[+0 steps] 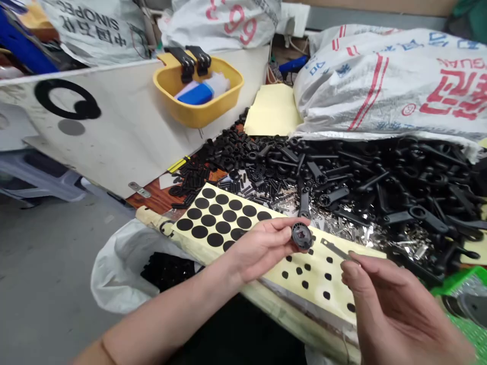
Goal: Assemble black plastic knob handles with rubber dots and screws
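My left hand (262, 246) pinches a small round black plastic part (302, 236) between thumb and fingers, just above a yellow sheet of black round stickers (224, 215). My right hand (395, 309) pinches a thin silver metal strip (335, 249) whose free end points toward the round part, a short gap away. Below both hands lies a second yellow sheet with small black dots (315, 279).
A big pile of black plastic handle parts (373, 187) and shiny metal pieces (353, 230) covers the table behind. A yellow tub (198, 91) hangs at the back, white sacks (391, 81) at right, a white bag of black parts (160, 268) at lower left, a green basket (464, 289) at right.
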Demonstrator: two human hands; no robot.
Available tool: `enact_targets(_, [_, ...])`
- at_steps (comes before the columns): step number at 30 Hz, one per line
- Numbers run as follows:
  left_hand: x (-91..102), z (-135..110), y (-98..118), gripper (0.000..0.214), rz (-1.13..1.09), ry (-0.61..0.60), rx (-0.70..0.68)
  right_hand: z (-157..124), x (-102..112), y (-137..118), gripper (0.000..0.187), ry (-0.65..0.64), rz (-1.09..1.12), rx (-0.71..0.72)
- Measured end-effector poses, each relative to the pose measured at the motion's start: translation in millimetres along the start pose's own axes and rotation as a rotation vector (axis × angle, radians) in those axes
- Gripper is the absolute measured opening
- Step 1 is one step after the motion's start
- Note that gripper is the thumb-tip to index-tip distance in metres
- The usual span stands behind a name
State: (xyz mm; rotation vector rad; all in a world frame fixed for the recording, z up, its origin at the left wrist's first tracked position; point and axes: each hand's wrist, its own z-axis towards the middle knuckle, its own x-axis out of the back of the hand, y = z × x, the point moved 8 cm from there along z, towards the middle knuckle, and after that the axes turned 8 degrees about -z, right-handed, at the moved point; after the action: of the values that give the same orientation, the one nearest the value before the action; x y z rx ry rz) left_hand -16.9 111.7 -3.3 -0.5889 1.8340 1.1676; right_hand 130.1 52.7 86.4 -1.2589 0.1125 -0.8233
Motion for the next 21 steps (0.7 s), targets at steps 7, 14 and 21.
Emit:
enact_targets(7, [5.2, -5.1, -65.2, 0.027, -0.140, -0.052, 0.119, -17.9, 8.6, 30.7, 0.010, -0.133, -0.058, 0.131])
enact_targets(14, [10.5, -7.5, -74.0, 0.027, -0.074, -0.065, 0.147, -18.0, 15.1, 61.8, 0.009, -0.191, -0.051, 0.074])
enact_targets(21, [13.0, -7.7, -80.7, 0.036, -0.053, -0.113, 0.291, -17.5, 11.1, 74.4, 0.009, -0.301, -0.052, 0.175])
